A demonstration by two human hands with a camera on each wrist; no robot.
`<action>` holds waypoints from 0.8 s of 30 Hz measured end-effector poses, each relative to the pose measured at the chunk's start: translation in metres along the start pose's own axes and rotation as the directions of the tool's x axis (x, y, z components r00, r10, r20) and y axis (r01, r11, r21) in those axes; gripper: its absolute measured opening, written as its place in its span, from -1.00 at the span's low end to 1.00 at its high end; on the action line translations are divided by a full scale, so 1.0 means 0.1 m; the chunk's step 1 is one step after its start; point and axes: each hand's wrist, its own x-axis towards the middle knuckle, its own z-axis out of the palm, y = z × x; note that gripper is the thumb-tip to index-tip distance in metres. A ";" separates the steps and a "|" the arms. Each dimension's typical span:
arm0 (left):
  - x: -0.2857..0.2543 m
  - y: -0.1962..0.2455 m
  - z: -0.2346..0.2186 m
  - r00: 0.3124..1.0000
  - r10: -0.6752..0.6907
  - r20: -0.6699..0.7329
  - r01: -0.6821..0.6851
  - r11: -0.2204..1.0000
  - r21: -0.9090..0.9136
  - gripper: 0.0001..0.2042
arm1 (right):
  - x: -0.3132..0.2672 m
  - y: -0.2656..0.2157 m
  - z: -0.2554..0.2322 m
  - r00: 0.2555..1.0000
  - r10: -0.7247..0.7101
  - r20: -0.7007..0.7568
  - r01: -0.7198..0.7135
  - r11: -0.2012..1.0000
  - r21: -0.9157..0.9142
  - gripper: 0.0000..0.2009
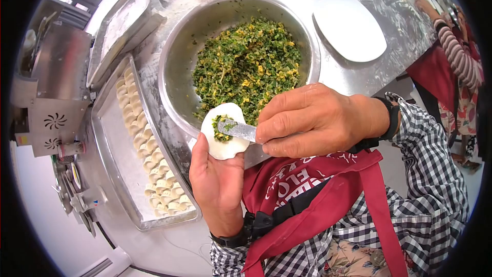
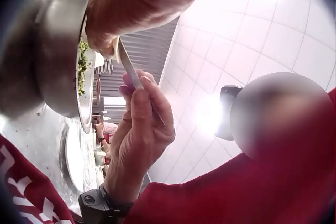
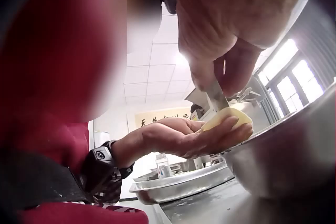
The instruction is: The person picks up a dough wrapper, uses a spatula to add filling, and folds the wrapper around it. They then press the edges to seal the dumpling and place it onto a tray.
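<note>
A round white dough wrapper [image 1: 224,150] [image 3: 229,117] lies across the fingers of my upturned left hand [image 1: 219,179] [image 3: 176,138], its thumb at the edge and fingertips bent up around the far side. My right hand [image 1: 312,120] [image 2: 139,134] pinches a flat metal spatula [image 1: 244,132] [image 2: 128,66] between thumb and fingers. The blade's tip touches a small heap of green-and-yellow filling [image 1: 222,136] on the wrapper. Just beyond both hands stands a large steel bowl [image 1: 168,74] [image 3: 283,155] with chopped filling [image 1: 251,66] in it.
On the left, a metal tray [image 1: 114,172] holds rows of folded dumplings [image 1: 148,149]; a floury tray [image 1: 120,25] is behind it. A white plate [image 1: 351,28] stands right of the bowl on the steel table [image 1: 400,25]. Another person's striped sleeve [image 1: 457,59] shows at the far right.
</note>
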 end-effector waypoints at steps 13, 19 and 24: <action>-0.14 0.21 -0.20 0.988 0.146 -0.058 -0.151 0.984 -0.094 -0.65 | -0.08 0.34 0.06 0.845 0.534 0.039 -0.507 0.774 0.380 -0.87; -0.15 0.20 -0.21 0.987 0.153 -0.058 -0.157 0.985 -0.076 -0.65 | -0.05 0.41 0.09 0.852 0.445 0.274 -0.519 0.787 0.334 -0.85; -0.15 0.18 -0.22 0.985 0.164 -0.049 -0.167 0.984 -0.057 -0.65 | -0.04 0.44 -0.03 0.604 0.672 0.428 -0.792 0.446 0.417 -0.89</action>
